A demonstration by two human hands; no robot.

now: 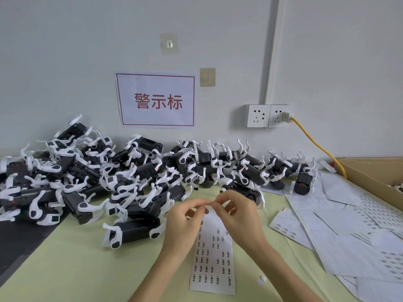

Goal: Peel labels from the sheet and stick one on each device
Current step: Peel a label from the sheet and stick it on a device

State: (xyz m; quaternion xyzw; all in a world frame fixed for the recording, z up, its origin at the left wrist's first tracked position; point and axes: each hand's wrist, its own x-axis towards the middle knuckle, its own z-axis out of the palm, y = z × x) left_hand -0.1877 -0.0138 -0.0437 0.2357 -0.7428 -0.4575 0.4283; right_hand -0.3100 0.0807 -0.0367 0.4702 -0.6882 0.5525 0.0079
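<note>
A narrow label sheet [213, 258] with rows of small printed labels lies on the pale green table [76, 269] in front of me. Above its top end, my left hand [185, 223] and my right hand [239, 214] meet fingertip to fingertip and pinch a tiny label [211, 202] between them. A big heap of black devices with white folding arms [130, 177] stretches along the wall. One device [242, 190] lies just behind my right hand, and another [133, 231] lies left of my left hand.
Several used white backing sheets [338, 236] are spread over the right side of the table. An open cardboard box [370, 173] stands at the far right. A yellow cable [316, 147] runs from the wall socket [268, 115] down to it. A dark strip [19, 243] borders the table's left.
</note>
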